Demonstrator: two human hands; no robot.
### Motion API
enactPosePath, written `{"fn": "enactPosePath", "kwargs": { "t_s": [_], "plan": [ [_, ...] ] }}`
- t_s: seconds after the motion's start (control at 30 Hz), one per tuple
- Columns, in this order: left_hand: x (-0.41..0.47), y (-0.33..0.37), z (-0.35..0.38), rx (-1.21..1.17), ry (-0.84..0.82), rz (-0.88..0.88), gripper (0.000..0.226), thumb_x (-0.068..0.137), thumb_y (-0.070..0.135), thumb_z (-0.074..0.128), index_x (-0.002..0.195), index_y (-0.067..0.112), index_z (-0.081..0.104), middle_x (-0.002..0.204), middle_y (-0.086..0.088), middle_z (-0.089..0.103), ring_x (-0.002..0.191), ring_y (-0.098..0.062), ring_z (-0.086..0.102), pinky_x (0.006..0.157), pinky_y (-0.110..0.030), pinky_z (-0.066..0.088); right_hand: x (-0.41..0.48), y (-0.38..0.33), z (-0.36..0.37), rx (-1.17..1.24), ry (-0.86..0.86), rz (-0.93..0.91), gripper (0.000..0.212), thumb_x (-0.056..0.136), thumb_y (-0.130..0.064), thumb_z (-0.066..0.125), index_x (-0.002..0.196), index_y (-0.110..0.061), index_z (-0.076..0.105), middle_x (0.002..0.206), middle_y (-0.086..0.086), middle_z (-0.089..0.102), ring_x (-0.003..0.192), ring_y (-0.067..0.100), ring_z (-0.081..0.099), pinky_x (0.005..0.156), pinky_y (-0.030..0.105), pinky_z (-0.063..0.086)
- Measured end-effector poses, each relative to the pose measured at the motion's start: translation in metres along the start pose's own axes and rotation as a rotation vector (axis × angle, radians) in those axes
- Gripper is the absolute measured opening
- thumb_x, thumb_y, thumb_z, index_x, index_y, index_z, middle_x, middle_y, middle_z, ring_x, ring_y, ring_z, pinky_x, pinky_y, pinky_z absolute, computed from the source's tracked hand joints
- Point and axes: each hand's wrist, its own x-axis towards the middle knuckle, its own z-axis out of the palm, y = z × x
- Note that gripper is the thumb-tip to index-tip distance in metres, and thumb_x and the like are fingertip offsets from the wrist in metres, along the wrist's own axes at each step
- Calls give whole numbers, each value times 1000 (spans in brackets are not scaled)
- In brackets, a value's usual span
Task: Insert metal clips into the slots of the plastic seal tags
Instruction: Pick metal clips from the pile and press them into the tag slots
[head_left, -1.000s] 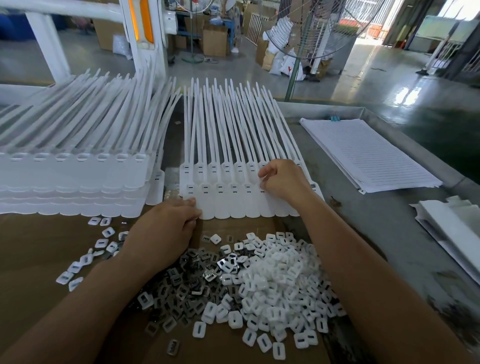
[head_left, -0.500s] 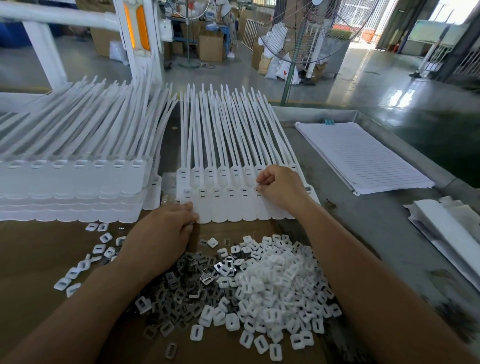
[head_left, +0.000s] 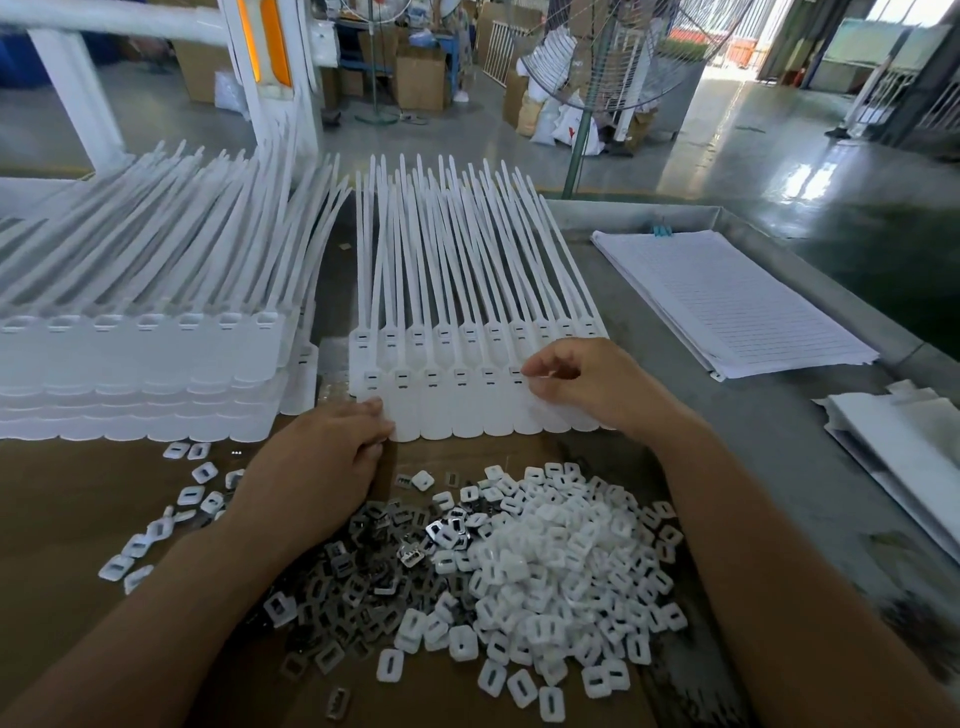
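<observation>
Working the near row of tags (head_left: 457, 410), straps pointing away | right hand (head_left: 582, 384) nearer, fingertips pinched at a slot (head_left: 516, 371), contents hidden | left hand (head_left: 322, 457) curled on row's left corner | clips (head_left: 358, 577) heaped between forearms

A stack of lined paper (head_left: 737, 296) lies on the grey metal table (head_left: 753, 415), with a blue clip (head_left: 661, 230) at its far edge. Folded white sheets (head_left: 904, 431) sit near the right edge. A brown cardboard sheet (head_left: 67, 499) covers the near left. Beyond stand a pedestal fan (head_left: 623, 57), white sacks (head_left: 566, 122), cardboard boxes (head_left: 421, 78) and a white frame with orange strips (head_left: 270, 47).
</observation>
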Motion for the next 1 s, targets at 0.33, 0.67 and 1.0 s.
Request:
{"fn": "enactPosePath", "kwargs": {
  "t_s": [0.33, 0.67, 1.0],
  "plan": [
    [1, 1, 0, 3, -4, -18, 31, 92, 18, 47, 120, 24, 59, 138, 9, 45, 126, -8, 41, 102, -19, 26, -21, -9, -16, -173, -385, 98, 12, 73, -21, 76, 77, -28, 68, 77, -12, 67, 78, 4, 61, 82, 26, 49],
    [1, 0, 0, 7, -5, -16, 31, 91, 17, 48, 118, 24, 61, 137, 9, 46, 126, -9, 42, 102, -21, 28, -23, -20, -8, -272, -459, 93, 14, 76, -19, 74, 74, -24, 61, 73, -8, 63, 69, 5, 57, 73, 25, 48],
    [1, 1, 1, 14, -2, -8, 30, 91, 17, 48, 118, 23, 61, 137, 8, 46, 125, -9, 42, 101, -20, 27, -22, -11, -11, -188, -326, 56, 15, 80, -18, 70, 75, -25, 58, 76, -7, 61, 74, 9, 57, 72, 25, 49]
  ]
}}
